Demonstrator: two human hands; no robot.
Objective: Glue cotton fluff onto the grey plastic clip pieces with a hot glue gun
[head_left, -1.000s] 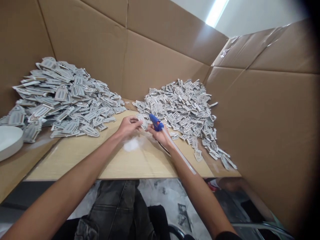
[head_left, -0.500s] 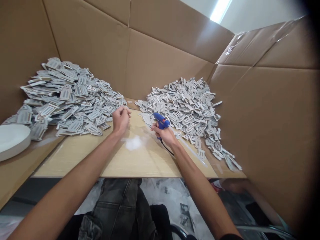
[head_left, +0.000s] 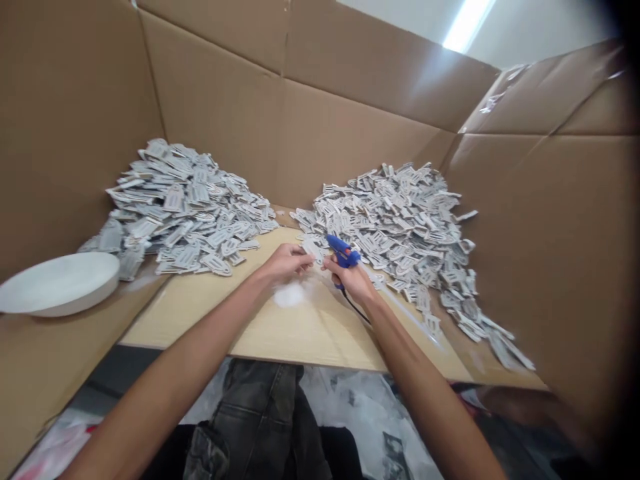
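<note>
My right hand (head_left: 353, 277) is wrapped around a blue glue gun (head_left: 343, 252) with a small orange part; its nozzle points up and to the left. From the handle a black cord (head_left: 356, 307) runs down behind the wrist. My left hand (head_left: 291, 263) is closed, its fingertips pinched just left of my right hand. Whatever lies between those fingers is too small or hidden to make out. Beside the fingertips is a pale grey slotted tag-shaped piece (head_left: 313, 248), at the edge of the right pile. A blurred white patch (head_left: 290, 295) shows on the board below my left hand.
Piles of grey slotted pieces stand at left (head_left: 195, 207) and right (head_left: 395, 220) on a pale board (head_left: 200, 320). A white round dish (head_left: 65, 283) sits far left. Tall cardboard walls (head_left: 370, 137) enclose the back and sides. Part of another person shows at lower right.
My left hand has come down and right, from beside the left pile to close by the glue gun. The whole view has shifted, with everything appearing farther right.
</note>
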